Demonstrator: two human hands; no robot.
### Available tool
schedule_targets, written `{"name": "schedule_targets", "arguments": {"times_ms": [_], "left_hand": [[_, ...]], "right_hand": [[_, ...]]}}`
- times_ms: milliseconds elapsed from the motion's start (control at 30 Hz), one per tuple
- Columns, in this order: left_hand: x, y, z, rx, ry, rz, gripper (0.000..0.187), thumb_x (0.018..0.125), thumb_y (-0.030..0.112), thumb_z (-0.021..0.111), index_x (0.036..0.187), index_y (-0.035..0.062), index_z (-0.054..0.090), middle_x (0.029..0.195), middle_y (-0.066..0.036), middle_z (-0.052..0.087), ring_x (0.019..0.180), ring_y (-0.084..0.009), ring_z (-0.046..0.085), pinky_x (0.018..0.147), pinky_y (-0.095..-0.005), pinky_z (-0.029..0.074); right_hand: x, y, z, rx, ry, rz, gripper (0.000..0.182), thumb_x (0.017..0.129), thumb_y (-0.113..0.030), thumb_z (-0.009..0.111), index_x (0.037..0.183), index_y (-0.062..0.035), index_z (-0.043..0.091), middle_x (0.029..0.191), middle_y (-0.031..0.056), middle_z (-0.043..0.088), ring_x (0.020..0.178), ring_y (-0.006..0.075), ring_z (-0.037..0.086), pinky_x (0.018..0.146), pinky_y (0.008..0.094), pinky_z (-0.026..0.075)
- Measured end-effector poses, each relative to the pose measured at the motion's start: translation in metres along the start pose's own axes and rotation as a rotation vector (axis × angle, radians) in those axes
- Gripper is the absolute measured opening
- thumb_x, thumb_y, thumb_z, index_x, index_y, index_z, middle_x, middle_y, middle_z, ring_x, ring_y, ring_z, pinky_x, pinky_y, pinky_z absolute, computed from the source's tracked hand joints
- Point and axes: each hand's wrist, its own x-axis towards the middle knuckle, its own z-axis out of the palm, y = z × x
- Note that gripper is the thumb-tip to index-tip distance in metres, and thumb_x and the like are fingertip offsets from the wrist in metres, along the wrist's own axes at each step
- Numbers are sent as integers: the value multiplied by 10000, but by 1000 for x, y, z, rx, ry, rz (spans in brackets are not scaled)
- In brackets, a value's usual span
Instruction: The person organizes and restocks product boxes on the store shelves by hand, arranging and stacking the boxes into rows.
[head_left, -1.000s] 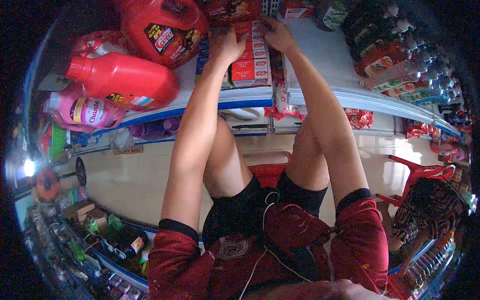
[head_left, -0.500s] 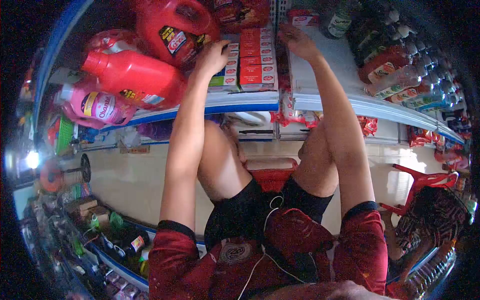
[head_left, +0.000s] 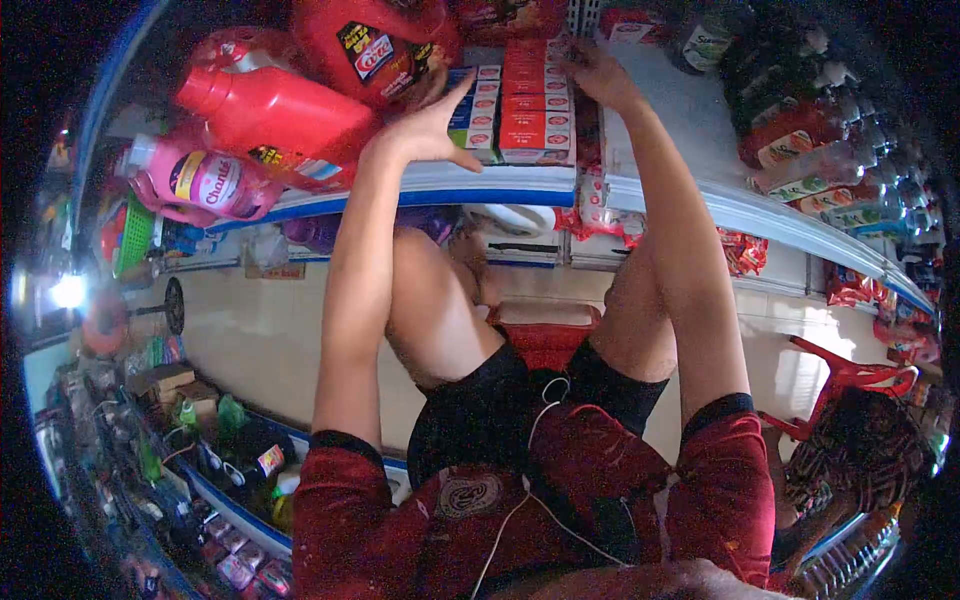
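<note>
On the shelf in front of me stand stacks of small red-and-white cartons [head_left: 537,125], which look like boxed soap bars. Beside them on the left is a narrower stack with blue and green cartons [head_left: 482,125]. My left hand [head_left: 428,128] is open at the left of this stack, its thumb and fingers spread apart, with nothing seen in it. At the right side of the red stack, my right hand [head_left: 603,82] rests its fingertips near or against the rear cartons. Its fingers look stretched out, though their tips are dim.
Large red detergent bottles [head_left: 285,115] and a pink bottle [head_left: 215,185] crowd the left. Dish-soap bottles [head_left: 790,145] line the right, and a blue shelf edge [head_left: 400,195] runs in front. Behind me on the right sits another person [head_left: 855,450] near a red plastic stool [head_left: 850,375].
My left hand has opened, its thumb and fingers now spread beside the cartons. My right hand stays at the right side of the stack. The view has shifted slightly.
</note>
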Motion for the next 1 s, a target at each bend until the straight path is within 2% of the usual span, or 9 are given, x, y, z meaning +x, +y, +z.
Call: {"name": "schedule_targets", "arguments": {"times_ms": [167,400,467,567,667,800,900,967,1000], "left_hand": [[8,6,8,249,71,103,1308,452,576,846,1507,216,164,1540,-257,58,1421,-443,-28,1135,-580,89],[6,0,21,211,167,134,1254,490,635,805,1501,203,202,1540,-242,100,1422,-438,27,1139,-557,131],[3,5,20,235,199,126,1221,530,655,787,1490,144,232,1526,-262,138,1420,-421,104,1150,-496,156],[5,3,26,214,201,105,1212,538,654,785,1491,152,230,1520,-279,136,1417,-434,97,1149,-487,167],[6,4,27,148,245,143,1202,510,587,832,1484,176,260,1522,-285,106,1418,-447,47,1135,-528,187],[1,8,24,146,246,139,1202,515,590,829,1485,171,256,1520,-290,106,1416,-451,54,1132,-535,189],[1,8,24,173,228,118,1203,513,596,829,1481,158,265,1520,-292,103,1414,-455,59,1129,-545,188],[1,7,21,116,212,165,1192,514,604,824,1478,163,278,1521,-291,99,1414,-456,52,1127,-545,190],[0,9,17,125,222,172,1192,514,604,824,1478,163,278,1521,-291,99,1414,-456,52,1127,-545,190]], "right_hand": [[5,9,11,162,185,-22,589,892,-523,558,1299,-98,528,1255,166,582,1170,276,544,985,350,415],[12,31,14,309,92,-142,648,889,-559,537,1296,-54,521,1272,184,567,1194,305,526,1009,373,395],[11,36,19,30,243,-50,672,881,-563,549,1311,-49,508,1293,192,548,1223,307,504,1026,371,380],[10,32,17,-5,239,22,700,877,-577,542,1342,-57,481,1334,195,515,1257,317,476,1046,369,363],[5,24,8,161,149,-72,704,889,-582,514,1372,-74,449,1357,194,496,1279,328,455,1059,371,352],[6,30,17,200,153,-6,677,901,-568,504,1371,-84,449,1358,181,500,1272,326,462,1053,374,359],[4,21,14,-77,246,-13,636,918,-528,506,1373,-88,446,1347,179,510,1258,312,478,1041,366,371],[-7,-15,-5,30,40,52,633,920,-520,500,1390,-102,430,1367,180,490,1269,312,467,1048,367,365],[-5,-17,-2,26,53,45,633,920,-520,500,1390,-102,430,1367,180,490,1269,312,467,1048,367,365]]}}
